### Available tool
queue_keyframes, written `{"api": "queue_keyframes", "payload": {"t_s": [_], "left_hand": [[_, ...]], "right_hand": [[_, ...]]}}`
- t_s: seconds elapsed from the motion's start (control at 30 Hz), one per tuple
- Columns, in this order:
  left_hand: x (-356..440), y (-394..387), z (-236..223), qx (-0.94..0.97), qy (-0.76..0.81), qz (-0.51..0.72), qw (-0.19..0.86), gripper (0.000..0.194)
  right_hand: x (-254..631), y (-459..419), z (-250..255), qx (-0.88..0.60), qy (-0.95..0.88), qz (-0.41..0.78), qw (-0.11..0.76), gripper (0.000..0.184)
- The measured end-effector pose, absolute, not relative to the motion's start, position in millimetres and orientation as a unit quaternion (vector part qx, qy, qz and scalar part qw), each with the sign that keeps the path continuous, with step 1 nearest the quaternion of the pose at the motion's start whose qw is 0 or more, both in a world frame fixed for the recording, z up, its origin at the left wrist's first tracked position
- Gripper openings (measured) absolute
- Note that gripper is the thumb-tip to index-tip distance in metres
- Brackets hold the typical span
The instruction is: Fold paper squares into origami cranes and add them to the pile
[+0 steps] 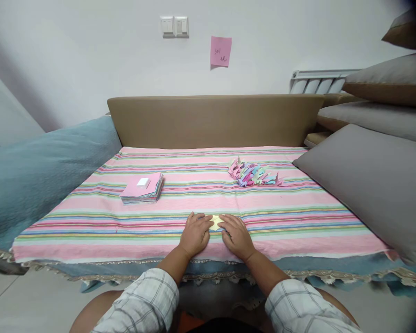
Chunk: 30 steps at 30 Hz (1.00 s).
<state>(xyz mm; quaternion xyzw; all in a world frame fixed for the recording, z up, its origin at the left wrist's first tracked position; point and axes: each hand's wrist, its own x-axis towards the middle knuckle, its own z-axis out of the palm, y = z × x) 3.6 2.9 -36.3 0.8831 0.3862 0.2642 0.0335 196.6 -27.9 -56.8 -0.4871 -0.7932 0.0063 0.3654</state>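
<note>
We sit at the front edge of a striped cloth (194,199), pink with thin lines of green, blue, yellow and red. Near the middle of that edge lies a small folded yellow paper (215,222). Our left hand (195,233) touches one end of it and our right hand (238,236) touches the other. On both hands the fingers are a bit bent and half open, thumbs apart from them, with just the tips on the paper.

Toward the cloth's left edge sits a stack of square papers (143,192), with a little white block (143,182) on top. Nearer the back right corner is a pile of folded paper birds (253,174) in many colors.

A brown backrest (211,121) stands along the back edge. A blue cover (58,166) slopes up by the left edge, and gray cushions (374,180) pile up by the right. On the white wall (90,55) we see light switches (174,27), a pink note (221,51) and part of a radiator (319,82).
</note>
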Motion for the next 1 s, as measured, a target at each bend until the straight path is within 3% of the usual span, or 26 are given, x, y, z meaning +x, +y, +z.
{"api": "queue_keyframes", "payload": {"t_s": [0.6, 1.0], "left_hand": [[3, 6, -31, 0.854, 0.409, 0.306, 0.097, 0.009], [4, 7, -30, 0.851, 0.409, 0.311, 0.110, 0.006]], "right_hand": [[193, -21, -44, -0.528, -0.782, 0.057, 0.326, 0.013], [191, -19, -45, -0.550, -0.765, 0.077, 0.325, 0.014]]}}
